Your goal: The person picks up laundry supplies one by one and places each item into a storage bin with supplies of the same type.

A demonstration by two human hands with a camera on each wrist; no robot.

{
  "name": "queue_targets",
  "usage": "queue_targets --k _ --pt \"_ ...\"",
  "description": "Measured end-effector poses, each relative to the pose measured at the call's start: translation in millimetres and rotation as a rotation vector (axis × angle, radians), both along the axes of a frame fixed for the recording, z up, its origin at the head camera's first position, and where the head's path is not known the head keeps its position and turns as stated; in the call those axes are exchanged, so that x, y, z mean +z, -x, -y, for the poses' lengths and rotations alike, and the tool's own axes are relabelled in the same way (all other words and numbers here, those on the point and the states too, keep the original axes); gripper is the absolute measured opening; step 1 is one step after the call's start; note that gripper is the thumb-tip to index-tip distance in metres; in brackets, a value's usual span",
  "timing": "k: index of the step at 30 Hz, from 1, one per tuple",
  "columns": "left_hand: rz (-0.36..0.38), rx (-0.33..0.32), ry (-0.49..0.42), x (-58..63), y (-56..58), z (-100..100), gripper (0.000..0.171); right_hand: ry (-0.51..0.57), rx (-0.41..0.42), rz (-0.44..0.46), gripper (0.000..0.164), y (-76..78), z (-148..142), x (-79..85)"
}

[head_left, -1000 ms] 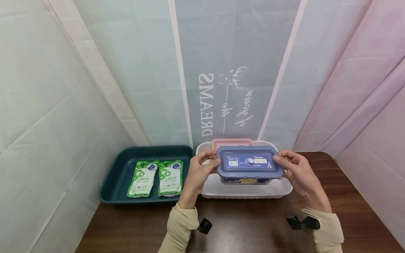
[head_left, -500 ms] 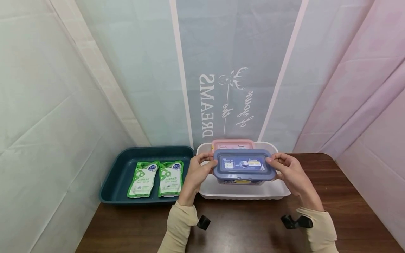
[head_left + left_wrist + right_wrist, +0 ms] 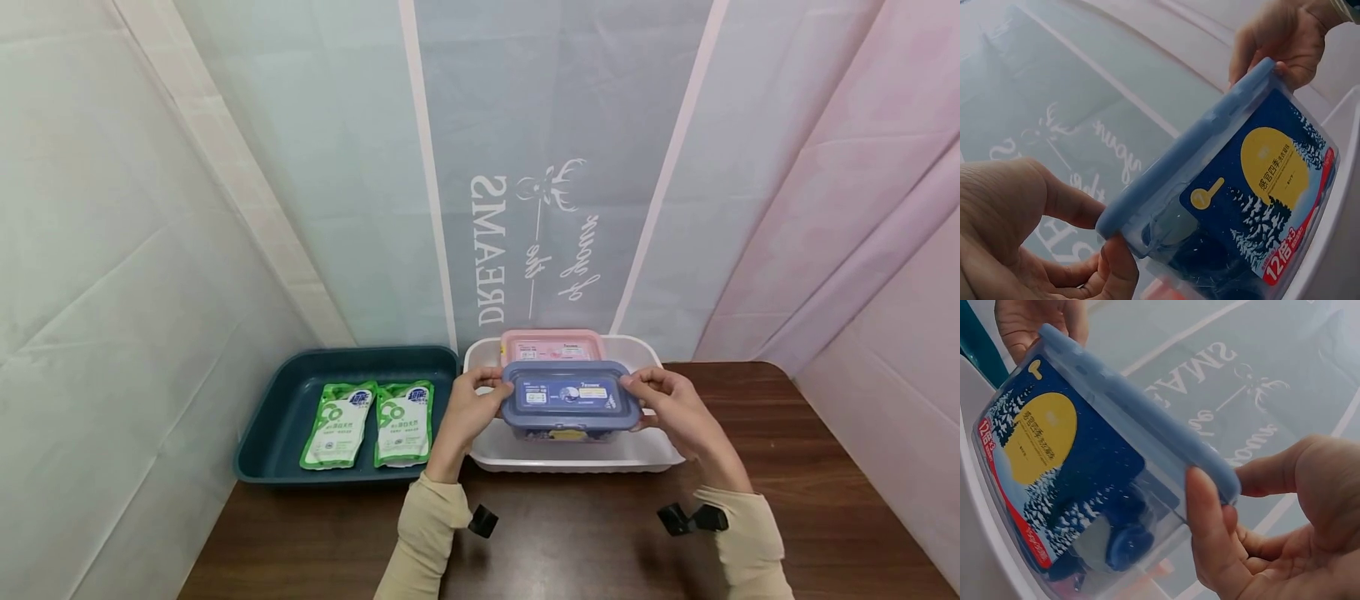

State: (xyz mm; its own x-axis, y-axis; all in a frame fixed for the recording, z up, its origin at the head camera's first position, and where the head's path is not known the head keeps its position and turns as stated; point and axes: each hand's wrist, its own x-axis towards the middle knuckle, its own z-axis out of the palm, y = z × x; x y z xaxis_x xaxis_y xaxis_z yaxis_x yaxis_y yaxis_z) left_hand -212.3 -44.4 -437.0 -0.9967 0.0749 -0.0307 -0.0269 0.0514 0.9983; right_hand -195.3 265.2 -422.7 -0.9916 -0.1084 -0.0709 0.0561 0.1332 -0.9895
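A clear plastic box with a blue lid (image 3: pixel 570 400) is held level at the white tray, in front of a pink-lidded box (image 3: pixel 551 343). My left hand (image 3: pixel 468 412) pinches the left end of its lid rim between thumb and fingers. At the opposite end my right hand (image 3: pixel 678 412) pinches the rim the same way. A dark blue label with a yellow circle (image 3: pixel 1275 162) covers the box's front in the left wrist view. Dark blue lumps (image 3: pixel 1132 544) show through the clear wall in the right wrist view. Whether the box's bottom touches the tray is hidden.
The white tray (image 3: pixel 585 462) stands on a brown wooden table (image 3: pixel 570 533). Left of it is a dark teal tray (image 3: pixel 281 425) with two green-and-white pouches (image 3: pixel 337 425) lying in it. A printed curtain (image 3: pixel 555 100) hangs close behind both trays.
Both hands have moved the blue-lidded box to the left and slightly nearer and lower. More of the pink lid shows behind it. The pouches have stayed put.
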Motion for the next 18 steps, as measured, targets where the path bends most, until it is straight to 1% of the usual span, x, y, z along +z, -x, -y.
queue_targets --k 3,6,12,18 --pt "0.007 0.003 0.001 -2.5 2.4 1 0.033 0.020 0.034 0.011 0.031 1.8 -2 -3.8" --pt "0.017 0.001 0.012 -5.5 3.7 2 0.034 0.014 0.046 0.023 0.033 3.7 -3 -7.7" --pt "0.040 0.008 0.055 -10.8 5.7 1 0.036 -0.044 0.041 0.038 0.039 7.3 -2 -12.0" --pt "0.059 0.017 0.083 -14.0 8.0 0 0.037 -0.083 0.032 0.067 0.039 10.9 -1 -16.3"
